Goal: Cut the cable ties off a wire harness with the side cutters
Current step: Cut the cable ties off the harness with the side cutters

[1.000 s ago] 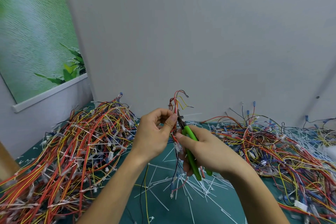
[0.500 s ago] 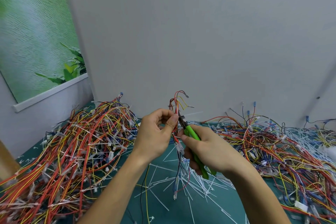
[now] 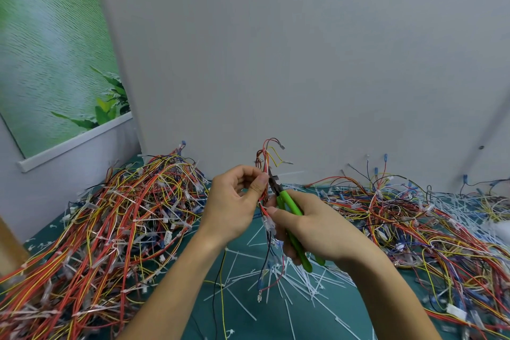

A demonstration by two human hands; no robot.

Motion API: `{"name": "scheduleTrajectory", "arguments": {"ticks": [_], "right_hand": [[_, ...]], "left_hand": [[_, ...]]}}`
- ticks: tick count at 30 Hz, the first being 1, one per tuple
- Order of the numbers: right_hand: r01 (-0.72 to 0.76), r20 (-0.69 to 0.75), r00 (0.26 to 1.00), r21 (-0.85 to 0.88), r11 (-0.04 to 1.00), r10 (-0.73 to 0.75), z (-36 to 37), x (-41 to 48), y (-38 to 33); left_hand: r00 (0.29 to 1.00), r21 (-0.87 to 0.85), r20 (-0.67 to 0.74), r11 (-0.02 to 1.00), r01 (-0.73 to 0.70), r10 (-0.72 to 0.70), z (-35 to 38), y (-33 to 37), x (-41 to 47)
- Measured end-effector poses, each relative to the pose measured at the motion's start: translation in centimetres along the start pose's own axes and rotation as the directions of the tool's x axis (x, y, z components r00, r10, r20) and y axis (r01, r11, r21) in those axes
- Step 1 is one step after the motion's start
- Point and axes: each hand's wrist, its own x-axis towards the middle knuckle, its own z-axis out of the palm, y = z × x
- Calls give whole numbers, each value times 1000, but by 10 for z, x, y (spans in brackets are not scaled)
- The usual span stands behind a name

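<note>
The wire harness (image 3: 265, 174) stands upright between both hands above the teal worktop (image 3: 242, 312), pinched between thumb and fingers of the left hand (image 3: 234, 201). The right hand (image 3: 311, 226) is wrapped around the green handles of the side cutters (image 3: 287, 203), their dark tip touching the bundle just beside the left thumb. Whether the jaws already bite a cable tie is too small to tell. To cut well, slip only the tie between the blades — flat side toward the wires (nicked insulation is the risk) — and hold the bundle steady. Cut ties (image 3: 289, 284) litter the worktop; heaps of harnesses (image 3: 110, 229) lie either side. No readable writing anywhere.
</note>
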Motion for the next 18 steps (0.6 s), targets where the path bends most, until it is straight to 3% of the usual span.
{"name": "scheduleTrajectory", "arguments": {"ticks": [6, 12, 18], "right_hand": [[8, 5, 1000, -13, 1000, -8, -2, 0, 1], [-75, 89, 994, 166, 983, 61, -2, -4, -6], [-55, 63, 997, 125, 991, 47, 1, -2, -3]], "left_hand": [[1000, -21, -9, 1000, 17, -17, 1, 4, -1], [995, -64, 6, 993, 103, -103, -2, 10, -1], [982, -95, 11, 978, 187, -187, -4, 13, 0]]}}
